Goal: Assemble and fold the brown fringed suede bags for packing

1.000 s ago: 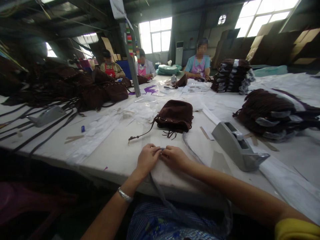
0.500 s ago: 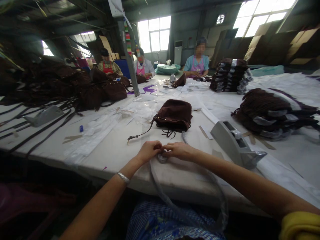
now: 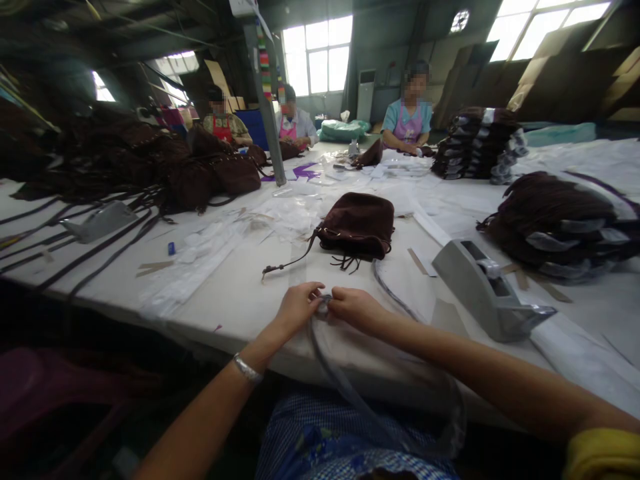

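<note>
My left hand and my right hand meet at the near edge of the white table, both pinching the end of a grey strap. The strap loops down over the table edge into my lap and back up past my right wrist. Just beyond my hands lies a brown suede drawstring bag with a cord trailing to its left. A silver bracelet sits on my left wrist.
A grey tape dispenser stands right of my hands. Piles of brown bags lie at the right, far right and left. Dark straps cross the left side. Three seated people work at the far end.
My hands stay together on the strap, with small finger movements. The view has shifted slightly, so everything sits a little to the right.
</note>
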### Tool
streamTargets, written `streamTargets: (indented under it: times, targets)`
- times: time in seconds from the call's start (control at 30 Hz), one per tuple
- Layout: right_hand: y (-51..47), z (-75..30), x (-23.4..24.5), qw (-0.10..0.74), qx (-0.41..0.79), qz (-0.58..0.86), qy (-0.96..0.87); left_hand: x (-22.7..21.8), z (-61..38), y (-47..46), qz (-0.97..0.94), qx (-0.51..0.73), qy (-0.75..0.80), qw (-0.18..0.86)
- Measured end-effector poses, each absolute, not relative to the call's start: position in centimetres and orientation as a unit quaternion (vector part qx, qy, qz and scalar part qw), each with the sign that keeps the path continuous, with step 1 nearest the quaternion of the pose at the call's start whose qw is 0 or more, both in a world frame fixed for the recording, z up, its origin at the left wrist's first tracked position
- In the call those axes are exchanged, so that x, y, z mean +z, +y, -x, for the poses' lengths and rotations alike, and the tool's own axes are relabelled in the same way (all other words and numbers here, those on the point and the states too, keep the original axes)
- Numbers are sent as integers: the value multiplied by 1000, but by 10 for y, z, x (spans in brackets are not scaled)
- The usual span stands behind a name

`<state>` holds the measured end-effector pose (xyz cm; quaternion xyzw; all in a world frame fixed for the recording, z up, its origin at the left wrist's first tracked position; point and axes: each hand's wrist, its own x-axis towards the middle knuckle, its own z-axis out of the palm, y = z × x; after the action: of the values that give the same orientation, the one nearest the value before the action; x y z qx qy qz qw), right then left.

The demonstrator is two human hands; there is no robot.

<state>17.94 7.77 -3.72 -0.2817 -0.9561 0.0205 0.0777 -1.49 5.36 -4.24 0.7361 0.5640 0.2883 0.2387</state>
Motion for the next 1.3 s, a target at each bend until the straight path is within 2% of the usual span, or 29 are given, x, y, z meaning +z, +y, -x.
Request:
streamTargets:
  times: [0.1, 0.23, 0.43, 0.53, 0.67, 0.8, 1.0, 1.3]
  targets:
    - [84, -191, -31, 87, 87, 232, -965, -39, 17, 70, -770, 273, 505, 279]
    - [91, -205, -28, 77, 87, 240, -964, -38, 14, 82, -789, 266, 461, 308]
    - [80, -192, -33, 41, -15, 259, -965, -43, 14, 59, -742, 302, 558, 218]
    - [71, -178, -39, 59, -16, 311, -948, -44, 16, 43, -718, 290, 603, 190]
    - [68, -168, -45, 103, 44, 357, -927, -44, 12, 41, -699, 293, 611, 227]
    - [80, -187, -38, 126, 96, 263, -952, -40, 10, 60, -717, 293, 570, 275]
    - [96, -216, -28, 62, 10, 190, -980, -34, 7, 83, -765, 270, 489, 323]
    - [72, -188, -45, 68, 3, 338, -939, -43, 9, 41, -723, 300, 593, 191]
